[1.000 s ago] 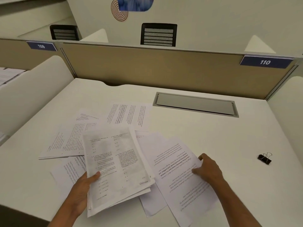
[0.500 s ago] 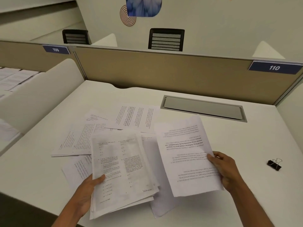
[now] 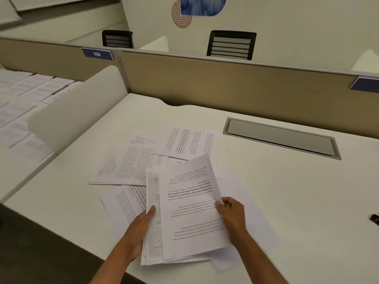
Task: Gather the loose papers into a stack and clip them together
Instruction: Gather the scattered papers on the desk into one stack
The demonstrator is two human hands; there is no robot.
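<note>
The left hand grips a stack of printed pages at its left edge, thumb on top and the fingers hidden underneath. The right hand pinches a sheet at its right edge, thumb pressed on the print. This sheet lies over the stack, skewed a little, with its text upside down to the camera. The stack's near edge is ragged, the pages not squared.

More papers lie loose on the desk beyond and left of the hands. They overlap at odd angles, one of them farthest back. A pale sheet with no print showing lies flat under the right hand. The clip, black, sits well apart at the right edge of the view, half cut off.

A recessed hatch is set into the desk near the back, its grey lid down, so what it holds cannot be seen.

The desk is white, closed at the back by a tan partition and on the left by a rounded white divider. A blue label reading 109 is fixed to the partition's top edge. Rows of printed pages cover the next desk to the left. Two black chairs show above the partition, and a blue and brown motif is on the wall.
</note>
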